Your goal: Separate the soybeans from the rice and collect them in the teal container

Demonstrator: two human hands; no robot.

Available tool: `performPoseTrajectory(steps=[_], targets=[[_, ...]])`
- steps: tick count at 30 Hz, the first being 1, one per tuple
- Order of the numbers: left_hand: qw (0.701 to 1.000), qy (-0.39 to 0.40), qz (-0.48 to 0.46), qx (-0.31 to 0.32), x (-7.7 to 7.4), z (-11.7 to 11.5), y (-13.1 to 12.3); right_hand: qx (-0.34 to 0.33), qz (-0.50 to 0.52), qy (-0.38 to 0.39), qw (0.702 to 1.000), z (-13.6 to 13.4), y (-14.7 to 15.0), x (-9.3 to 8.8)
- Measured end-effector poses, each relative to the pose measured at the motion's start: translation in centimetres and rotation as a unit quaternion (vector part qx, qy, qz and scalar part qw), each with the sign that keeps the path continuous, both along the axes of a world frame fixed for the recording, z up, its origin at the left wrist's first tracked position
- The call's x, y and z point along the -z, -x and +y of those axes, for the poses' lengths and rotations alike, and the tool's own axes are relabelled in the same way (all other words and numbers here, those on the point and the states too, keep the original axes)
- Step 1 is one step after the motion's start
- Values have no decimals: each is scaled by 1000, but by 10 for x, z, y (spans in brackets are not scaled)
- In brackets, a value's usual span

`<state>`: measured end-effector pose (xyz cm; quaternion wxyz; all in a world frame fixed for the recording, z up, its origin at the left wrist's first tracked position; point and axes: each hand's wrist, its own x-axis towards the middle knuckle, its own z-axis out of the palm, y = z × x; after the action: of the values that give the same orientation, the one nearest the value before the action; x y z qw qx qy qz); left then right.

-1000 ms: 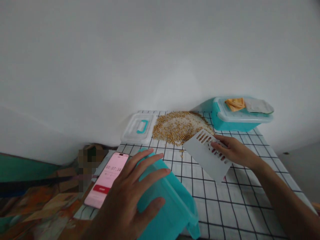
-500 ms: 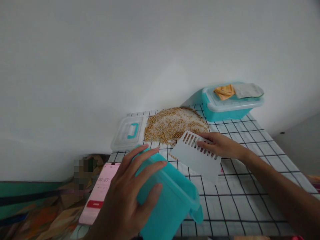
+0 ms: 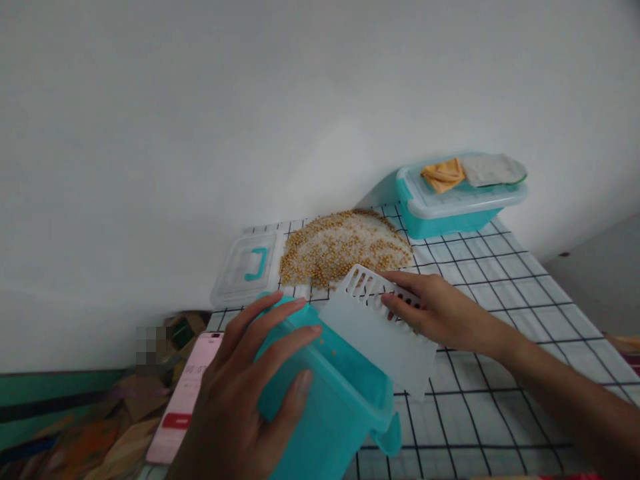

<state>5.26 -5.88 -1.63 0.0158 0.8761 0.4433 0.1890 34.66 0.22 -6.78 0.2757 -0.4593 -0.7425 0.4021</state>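
My left hand (image 3: 255, 380) has its fingers spread over the rim and side of a turquoise plastic box (image 3: 320, 413), holding it tilted with its mouth toward the right. My right hand (image 3: 435, 310) is closed on the slotted edge of a white slotted plastic board (image 3: 380, 340). The board's lower part slants beside the box's mouth. A few small yellow beans show inside the box near its rim. Beyond both hands, a pile of yellow beans mixed with white grains (image 3: 345, 247) spreads on the checked tablecloth (image 3: 480, 287).
A clear lid with a turquoise handle (image 3: 245, 267) lies left of the pile. At the back right stands a lidded turquoise box (image 3: 450, 223), topped by yellow and pale cloths (image 3: 493, 170). A phone (image 3: 180, 400) rests at the left edge, beside cardboard clutter (image 3: 125, 433). A wall stands behind.
The white board has come nearer, with its edge now against the box's mouth. Yellow beans now show inside the box. The view has shifted slightly.
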Motion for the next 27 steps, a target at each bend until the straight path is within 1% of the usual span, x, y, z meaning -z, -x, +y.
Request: performPoseTrajectory(steps=[2, 4, 7, 10, 13, 16, 21, 24, 27], targets=[[1000, -1, 0, 0, 0, 0, 0, 11, 9, 5, 1000, 0, -2, -4], [1000, -3, 0, 1, 0, 1, -1, 27, 15, -5, 1000, 3, -5, -3], [1000, -4, -3, 5, 0, 1, -1, 70, 18, -22, 997, 13, -14, 5], [1000, -6, -3, 10, 0, 1, -1, 113, 21, -7, 993, 24, -26, 16], [1000, -4, -7, 4, 1, 1, 0, 86, 30, 16, 996, 34, -33, 20], [1000, 3, -6, -4, 1, 0, 0, 47, 26, 19, 998, 41, -33, 13], [1000, 3, -7, 4, 1, 1, 0, 20, -29, -22, 999, 57, -25, 0], [1000, -1, -10, 2, 2, 1, 1, 9, -52, -41, 998, 65, -21, 0], [1000, -5, -13, 1, 3, 1, 1, 4, -57, -61, 997, 68, -15, 5]])
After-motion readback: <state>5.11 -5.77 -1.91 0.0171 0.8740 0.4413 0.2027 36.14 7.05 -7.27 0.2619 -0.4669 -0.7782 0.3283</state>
